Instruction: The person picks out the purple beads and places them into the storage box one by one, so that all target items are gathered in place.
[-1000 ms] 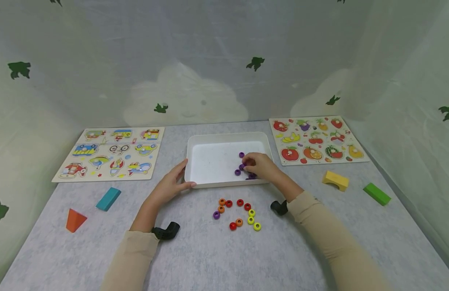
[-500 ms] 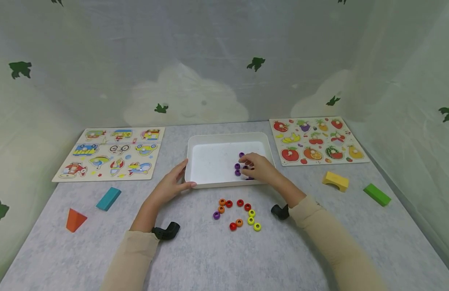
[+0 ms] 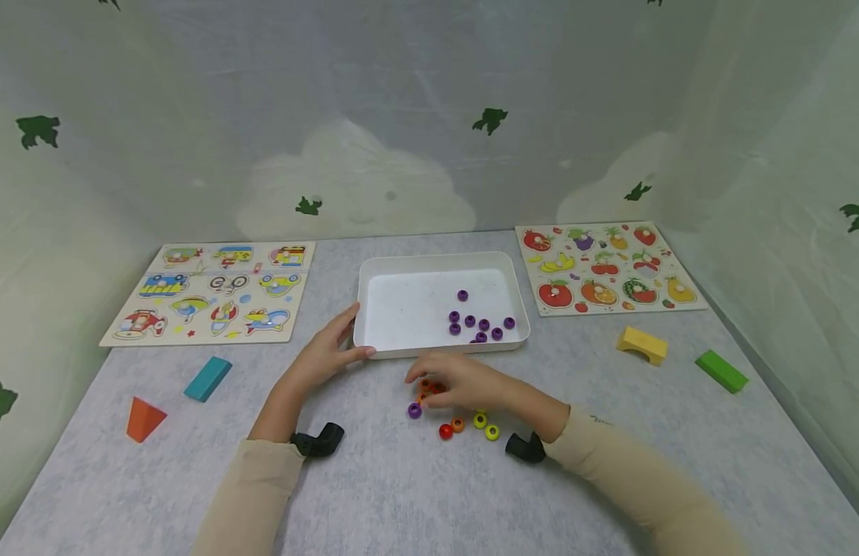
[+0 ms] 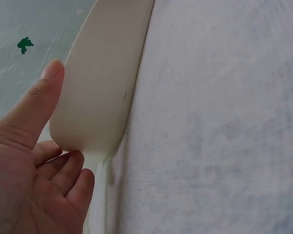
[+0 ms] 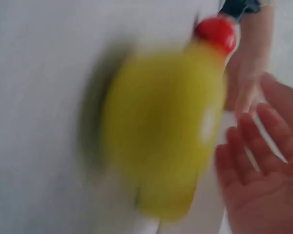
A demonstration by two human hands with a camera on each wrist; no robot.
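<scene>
A shallow white tray (image 3: 402, 309) lies on the table with several purple beads (image 3: 470, 320) in its right part. My left hand (image 3: 323, 357) holds the tray's near left corner, thumb (image 4: 51, 78) on the near wall and curled fingers (image 4: 71, 170) round the side. Over the loose beads in front of the tray hovers my right hand (image 3: 464, 382), fingers apart and holding nothing. Around it lie orange, red and yellow beads (image 3: 480, 421) and one purple bead (image 3: 415, 411); the hand covers some. Blurred yellow beads (image 5: 161, 117) loom beside my right palm in the right wrist view.
A vehicle puzzle board (image 3: 210, 293) lies back left, a fruit puzzle board (image 3: 606, 270) back right. Nearer stand an orange wedge (image 3: 144, 420) and a blue block (image 3: 208, 378) at left, a yellow arch block (image 3: 642, 345) and a green block (image 3: 721, 371) at right.
My right hand has let go of purple beads in the tray and moved out toward me and left, over the loose beads. The left hand and the tray have stayed put.
</scene>
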